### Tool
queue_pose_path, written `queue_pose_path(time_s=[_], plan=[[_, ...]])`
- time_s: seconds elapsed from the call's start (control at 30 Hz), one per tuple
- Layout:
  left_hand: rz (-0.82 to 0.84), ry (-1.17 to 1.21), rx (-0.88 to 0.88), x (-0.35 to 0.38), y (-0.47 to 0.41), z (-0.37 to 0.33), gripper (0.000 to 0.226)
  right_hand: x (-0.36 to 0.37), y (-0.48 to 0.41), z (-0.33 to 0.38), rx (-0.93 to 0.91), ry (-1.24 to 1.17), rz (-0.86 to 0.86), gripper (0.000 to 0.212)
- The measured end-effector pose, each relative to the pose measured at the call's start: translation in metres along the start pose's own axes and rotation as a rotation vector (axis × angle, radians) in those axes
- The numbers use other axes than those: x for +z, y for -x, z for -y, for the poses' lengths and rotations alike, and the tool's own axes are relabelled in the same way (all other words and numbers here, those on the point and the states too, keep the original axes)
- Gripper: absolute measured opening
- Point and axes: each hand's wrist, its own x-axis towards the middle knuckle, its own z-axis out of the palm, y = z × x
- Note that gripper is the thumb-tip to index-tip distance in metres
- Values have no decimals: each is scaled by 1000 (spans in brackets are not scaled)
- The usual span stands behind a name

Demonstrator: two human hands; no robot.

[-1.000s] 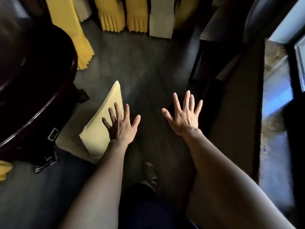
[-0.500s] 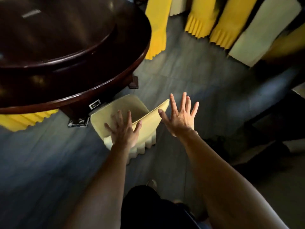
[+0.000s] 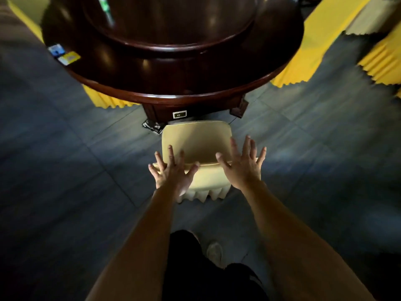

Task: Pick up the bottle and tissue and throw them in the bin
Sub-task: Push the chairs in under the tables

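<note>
**Grip.** The left hand (image 3: 173,172) and the right hand (image 3: 242,168) are both released, with fingers spread straight and carrying nothing. They are held out at 12 o'clock over the back of a cream fabric-covered chair (image 3: 195,142). Contact with the chair cannot be confirmed.

**Task items.** No bottle, tissue or bin is identifiable. A green-and-white blur (image 3: 104,7) sits at 11 o'clock, far across the round dark polished wooden table (image 3: 173,95). Small blue and yellow packets (image 3: 65,55) lie on the table's rim at 10 o'clock. Both are too smeared to name.

**Risks.** The chair stands tucked against the table edge, directly in the walking line, so a straight advance would likely strike it with shin or thigh. Reaching past it means leaning over the wide rim, where a forearm could sweep light items off.

**Clearance.** The grey tiled floor (image 3: 65,170) lies open at 9 and 3 o'clock. Yellow pleated chair covers (image 3: 303,57) crowd the 2 o'clock side.
</note>
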Motion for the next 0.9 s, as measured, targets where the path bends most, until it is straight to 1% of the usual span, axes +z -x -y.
queue_pose_path(time_s=[0.13, 0.23, 0.33, 0.43, 0.53, 0.67, 0.8, 0.9], plan=[[-2, -13, -28, 4, -5, -3, 85, 15, -7, -13, -43, -10, 43, 85], [-56, -2, -27, 9, -11, -5, 86, 19, -16, -23, -25, -5, 49, 85], [-98, -28, -4, 11, -15, -7, 86, 22, -23, -24, -40, 35, 22, 82], [-131, -31, -32, 14, -20, -10, 86, 26, -24, -26, -83, 47, -33, 80], [-159, -14, -42, 13, -23, -11, 87, 31, -31, -26, -83, 36, -82, 79], [-152, -8, -50, 0, -44, -14, 88, 29, -54, -21, -85, 11, -128, 78], [-145, -14, -52, -12, -74, -23, 87, 25, -88, -22, -72, 22, -135, 81], [-144, -21, -61, -21, -99, -27, 87, 23, -112, -20, -73, 7, -199, 79]])
